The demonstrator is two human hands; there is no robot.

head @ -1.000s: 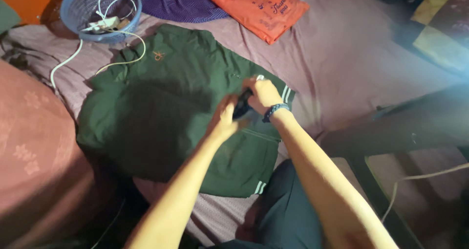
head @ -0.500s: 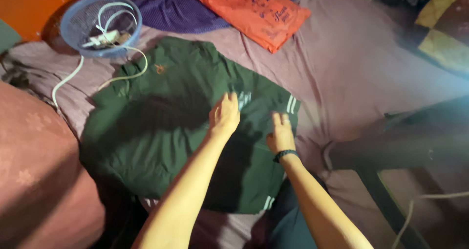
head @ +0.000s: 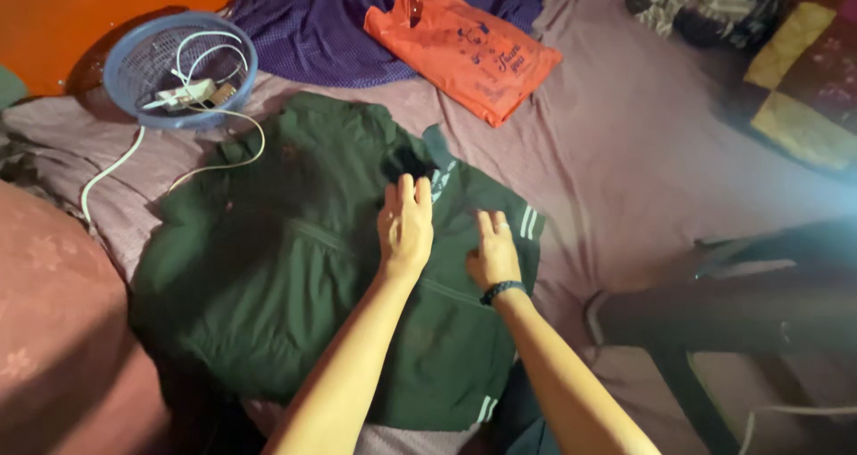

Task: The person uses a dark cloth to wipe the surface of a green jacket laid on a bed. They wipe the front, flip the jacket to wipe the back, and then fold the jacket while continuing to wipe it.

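Head cam: left hand [head: 405,227] & right hand [head: 492,254] both flat, fingers spread, on green jacket [head: 295,276] on bed [head: 643,142].

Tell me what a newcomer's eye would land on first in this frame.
Two bare forearms reach up the middle, the left hand and the right hand lying flat, fingers spread, on a dark green shirt spread over a mauve sheet. Behind it, an orange bag at top centre and a blue basket with white cables at top left stand out.
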